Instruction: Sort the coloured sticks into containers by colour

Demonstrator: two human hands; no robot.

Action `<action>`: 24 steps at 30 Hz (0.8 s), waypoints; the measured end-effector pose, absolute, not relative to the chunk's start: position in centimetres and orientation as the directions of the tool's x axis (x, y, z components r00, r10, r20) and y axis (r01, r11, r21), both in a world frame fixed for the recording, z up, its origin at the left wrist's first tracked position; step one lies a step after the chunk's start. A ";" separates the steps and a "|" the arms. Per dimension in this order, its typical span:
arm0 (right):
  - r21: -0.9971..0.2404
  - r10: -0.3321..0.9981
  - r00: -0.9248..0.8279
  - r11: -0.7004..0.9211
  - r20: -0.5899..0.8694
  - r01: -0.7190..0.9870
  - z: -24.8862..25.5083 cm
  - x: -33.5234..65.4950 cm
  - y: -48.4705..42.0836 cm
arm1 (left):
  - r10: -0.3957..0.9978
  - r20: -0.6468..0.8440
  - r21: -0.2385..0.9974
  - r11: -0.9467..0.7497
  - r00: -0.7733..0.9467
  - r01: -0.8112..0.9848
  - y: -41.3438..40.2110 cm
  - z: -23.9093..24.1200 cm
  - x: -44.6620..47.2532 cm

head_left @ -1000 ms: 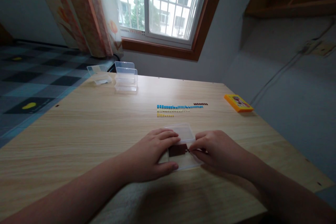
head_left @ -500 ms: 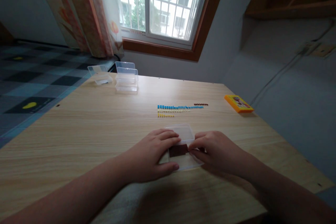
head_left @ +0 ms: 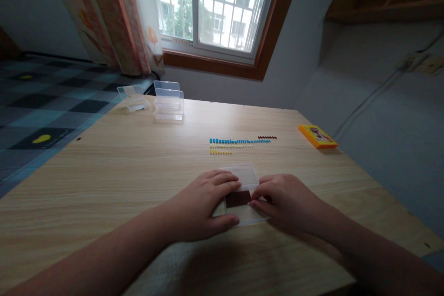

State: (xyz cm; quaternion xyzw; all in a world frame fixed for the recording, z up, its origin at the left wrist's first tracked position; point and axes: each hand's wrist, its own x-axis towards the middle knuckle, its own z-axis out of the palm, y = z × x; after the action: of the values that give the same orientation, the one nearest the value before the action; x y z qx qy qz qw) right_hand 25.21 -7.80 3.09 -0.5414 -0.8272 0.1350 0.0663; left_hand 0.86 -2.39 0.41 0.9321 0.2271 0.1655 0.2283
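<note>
A clear plastic box (head_left: 248,215) lies in front of me on the table, its hinged lid (head_left: 245,173) folded back flat on the far side. A dark brown flat rectangle (head_left: 237,199) is inside it; I cannot tell whether it is one plate or many small pieces. My left hand (head_left: 211,199) spans the box's left end, fingers toward the lid side and thumb along the near rim, holding it. At the right end of the brown rectangle, my right hand (head_left: 277,196) has thumb and index finger pinched together; what is between them is hidden.
Beyond the box run rows of tiny blue pieces (head_left: 231,141), pale yellow pieces (head_left: 231,146), yellow pieces (head_left: 219,152) and dark brown pieces (head_left: 267,137). An orange-yellow case (head_left: 317,137) lies at the table's right edge. Open clear boxes (head_left: 169,106) stand at the far left.
The small dark bit beside my right fingertips at the brown rectangle's end no longer shows. My right fingers have shifted only slightly. My left hand stays on the box.
</note>
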 end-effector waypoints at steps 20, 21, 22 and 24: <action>-0.261 0.927 -0.373 0.354 -0.027 0.898 3.0 25.2 -7.8 | 0.501 0.208 0.497 -0.794 0.840 0.350 -2.3 0.1 0.8; -0.266 0.926 -0.377 0.357 -0.025 0.895 3.0 25.3 -7.8 | 0.501 0.208 0.496 -0.794 0.840 0.351 -2.3 0.1 0.8; -0.271 0.925 -0.380 0.361 -0.020 0.893 3.2 25.4 -7.9 | 0.501 0.206 0.494 -0.795 0.841 0.352 -2.3 0.2 0.8; -0.281 0.924 -0.382 0.367 0.002 0.887 3.6 25.7 -7.9 | 0.501 0.201 0.495 -0.793 0.841 0.354 -2.4 0.3 0.8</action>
State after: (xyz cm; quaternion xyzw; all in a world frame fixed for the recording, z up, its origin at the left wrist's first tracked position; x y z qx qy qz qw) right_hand 25.71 -7.92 3.55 -0.5502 -0.8229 0.1174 0.0800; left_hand 0.79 -2.37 0.31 0.9327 0.2294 0.1633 0.2254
